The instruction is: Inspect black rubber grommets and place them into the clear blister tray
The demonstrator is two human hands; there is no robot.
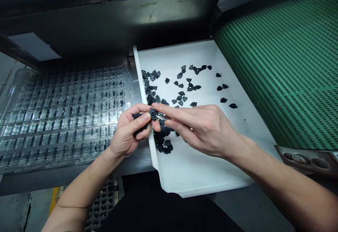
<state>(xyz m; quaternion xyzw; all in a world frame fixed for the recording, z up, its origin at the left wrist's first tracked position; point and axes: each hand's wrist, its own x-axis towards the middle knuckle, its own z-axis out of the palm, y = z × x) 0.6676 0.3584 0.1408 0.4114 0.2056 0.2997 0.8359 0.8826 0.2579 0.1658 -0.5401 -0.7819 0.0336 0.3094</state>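
While your left hand (129, 128) pinches a small black part (153, 113) over the edge of the white tray (200, 170), likely to keep it still, your right hand (204, 128) grips what may be a shiny blade (160, 118) beside it, fingers nearly together.

Top edge dark, centre brighter; glare on metal panel (158, 10), clear tray (63, 114); green belt (280, 63) soft.

Black perforated part (153, 113), in left fingers (139, 108), metal tip (160, 118) just beside
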